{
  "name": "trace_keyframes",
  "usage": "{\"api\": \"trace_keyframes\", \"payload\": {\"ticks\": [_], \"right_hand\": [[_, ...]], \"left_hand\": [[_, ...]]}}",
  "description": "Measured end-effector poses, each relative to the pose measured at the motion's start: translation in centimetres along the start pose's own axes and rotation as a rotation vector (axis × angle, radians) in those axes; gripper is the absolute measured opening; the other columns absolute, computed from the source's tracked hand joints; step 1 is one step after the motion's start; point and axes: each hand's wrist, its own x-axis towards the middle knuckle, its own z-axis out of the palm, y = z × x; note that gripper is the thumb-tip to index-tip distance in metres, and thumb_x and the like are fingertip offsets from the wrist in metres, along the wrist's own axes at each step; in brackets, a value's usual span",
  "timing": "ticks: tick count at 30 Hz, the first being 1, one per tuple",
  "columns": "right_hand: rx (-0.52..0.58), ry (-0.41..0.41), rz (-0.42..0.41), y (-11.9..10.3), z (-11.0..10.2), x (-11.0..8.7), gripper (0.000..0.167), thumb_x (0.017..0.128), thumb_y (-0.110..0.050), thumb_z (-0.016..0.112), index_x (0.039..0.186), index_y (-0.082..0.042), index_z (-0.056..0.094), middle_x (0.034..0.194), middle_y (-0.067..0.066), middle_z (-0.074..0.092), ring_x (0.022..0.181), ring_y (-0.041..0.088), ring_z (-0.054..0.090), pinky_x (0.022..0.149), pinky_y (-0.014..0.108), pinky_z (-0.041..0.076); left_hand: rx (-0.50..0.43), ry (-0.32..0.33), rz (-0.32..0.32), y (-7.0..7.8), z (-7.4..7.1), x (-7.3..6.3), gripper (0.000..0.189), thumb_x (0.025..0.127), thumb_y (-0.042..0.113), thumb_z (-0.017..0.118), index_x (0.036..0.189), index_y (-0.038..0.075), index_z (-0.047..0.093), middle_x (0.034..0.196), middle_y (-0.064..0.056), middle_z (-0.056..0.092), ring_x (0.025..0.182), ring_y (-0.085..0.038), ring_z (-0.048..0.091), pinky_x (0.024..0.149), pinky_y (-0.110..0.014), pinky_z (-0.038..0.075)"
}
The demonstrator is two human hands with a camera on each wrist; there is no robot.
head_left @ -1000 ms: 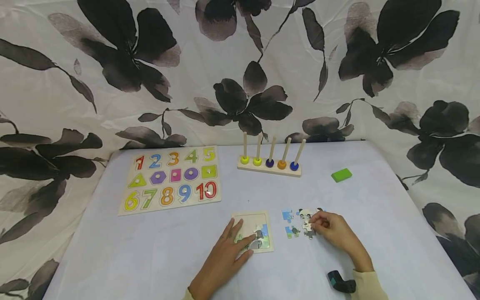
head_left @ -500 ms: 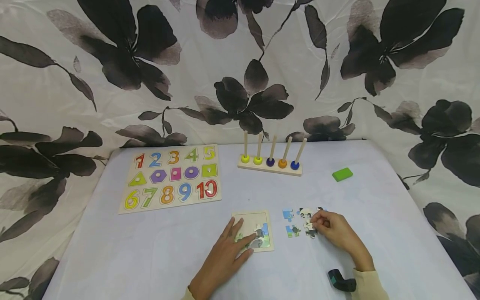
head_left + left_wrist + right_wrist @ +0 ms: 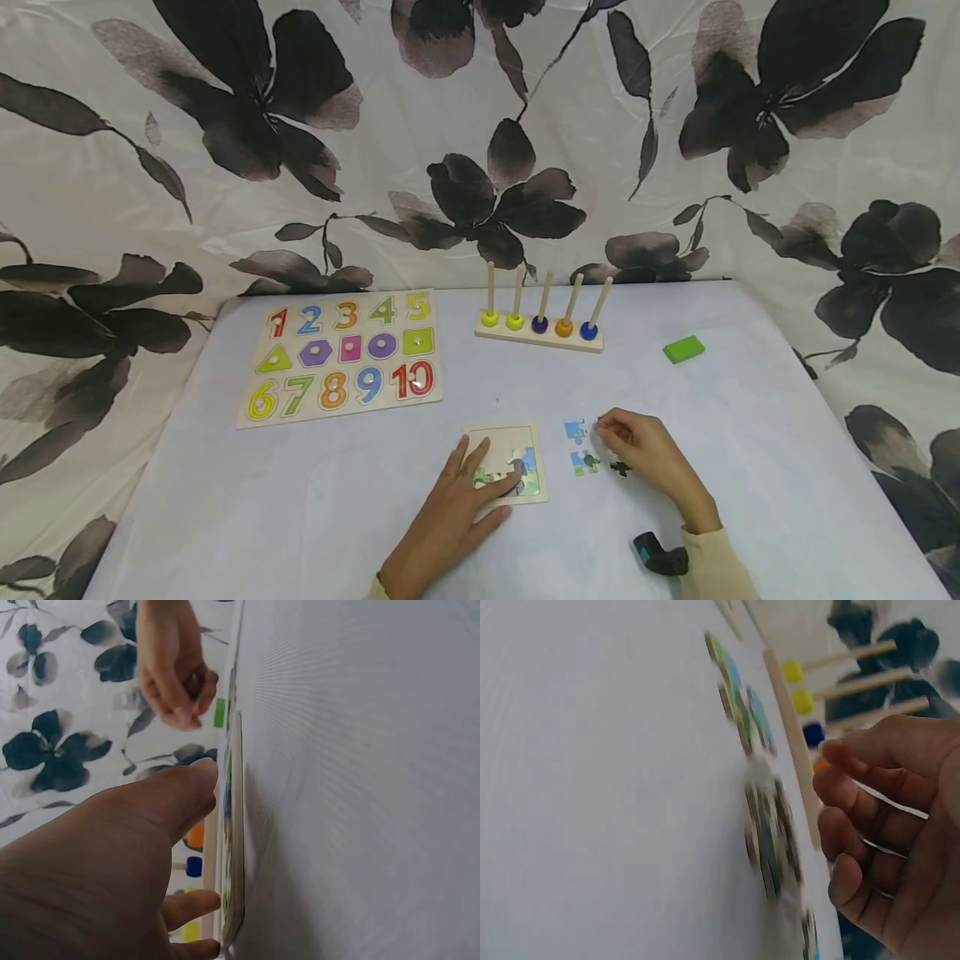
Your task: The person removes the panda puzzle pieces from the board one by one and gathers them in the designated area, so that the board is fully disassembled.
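Note:
My left hand (image 3: 457, 508) rests with spread, mostly straight fingers on a small wooden jigsaw tray (image 3: 501, 427), partly filled with picture pieces at its lower side. In the left wrist view the left hand (image 3: 127, 832) reaches along the tray edge (image 3: 238, 825). To the right lie loose jigsaw pieces, among them a blue one (image 3: 575, 429) and a green-blue one (image 3: 583, 463). Over the panda pieces hovers my right hand (image 3: 641, 442), hiding most of them. In the right wrist view the right hand (image 3: 892, 810) has curled fingers, thumb and index meeting; no piece shows between them.
Behind at left lies a number-and-shape peg board (image 3: 341, 358). A wooden base with upright pegs and coloured beads (image 3: 538, 333) stands at the back, and a green block (image 3: 683, 349) lies at right. A black device (image 3: 660, 556) is beside the right sleeve.
My right hand has moved left and slightly away from me, from the right-hand panda pieces to above the panda's head. The left index finger has shifted a little to the right on the tray.

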Motion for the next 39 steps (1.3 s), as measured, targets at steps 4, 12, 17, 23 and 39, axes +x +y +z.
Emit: {"api": "trace_keyframes", "payload": {"ticks": [4, 12, 17, 23, 39], "right_hand": [[-0.008, -0.034, -0.118, -1.6, 1.7, 1.1, 0.010, 0.091, -0.010, 0.065, 0.100, -0.008, 0.070, 0.085, -0.005, 0.065, 0.069, 0.006, 0.051, 0.058, 0.021, 0.046], [-0.147, -0.138, -0.250, -3.5, 4.6, 1.9, 0.014, 0.091, -0.015, 0.065, 0.101, -0.013, 0.074, 0.089, -0.009, 0.062, 0.077, 0.003, 0.050, 0.069, 0.024, 0.047], [-0.164, -0.157, -0.257, -3.9, 5.2, 1.8, 0.015, 0.092, -0.013, 0.063, 0.101, -0.015, 0.075, 0.087, -0.013, 0.057, 0.074, 0.003, 0.046, 0.067, 0.023, 0.044], [-0.150, -0.154, -0.256, -4.1, 5.4, 1.9, 0.016, 0.091, -0.008, 0.060, 0.098, -0.013, 0.073, 0.091, -0.008, 0.059, 0.078, 0.005, 0.049, 0.071, 0.026, 0.047], [-0.061, -0.163, -0.226, -4.4, 5.5, 2.1, 0.009, 0.089, -0.009, 0.065, 0.092, -0.017, 0.065, 0.089, -0.013, 0.059, 0.087, 0.008, 0.054, 0.080, 0.032, 0.049]], "left_hand": [[0.013, -0.025, -0.001, 0.2, 0.0, 0.1, 0.041, 0.092, 0.045, 0.058, 0.133, 0.043, 0.054, 0.156, -0.015, 0.026, 0.144, -0.045, 0.008, 0.112, -0.059, 0.020], [0.048, -0.056, 0.006, 0.3, 0.2, 0.2, 0.042, 0.093, 0.047, 0.057, 0.134, 0.043, 0.053, 0.157, -0.016, 0.024, 0.143, -0.047, 0.007, 0.112, -0.061, 0.020], [0.064, -0.033, 0.030, 0.4, 0.3, 0.1, 0.039, 0.094, 0.046, 0.055, 0.133, 0.043, 0.054, 0.156, -0.016, 0.026, 0.142, -0.049, 0.008, 0.111, -0.062, 0.020], [0.078, -0.035, 0.031, 0.4, 0.3, 0.2, 0.039, 0.093, 0.047, 0.056, 0.132, 0.044, 0.055, 0.156, -0.016, 0.026, 0.142, -0.050, 0.009, 0.110, -0.063, 0.020], [0.073, -0.036, 0.035, 0.3, 0.2, 0.2, 0.039, 0.093, 0.046, 0.058, 0.132, 0.043, 0.056, 0.155, -0.018, 0.027, 0.142, -0.050, 0.008, 0.110, -0.064, 0.020]]}}
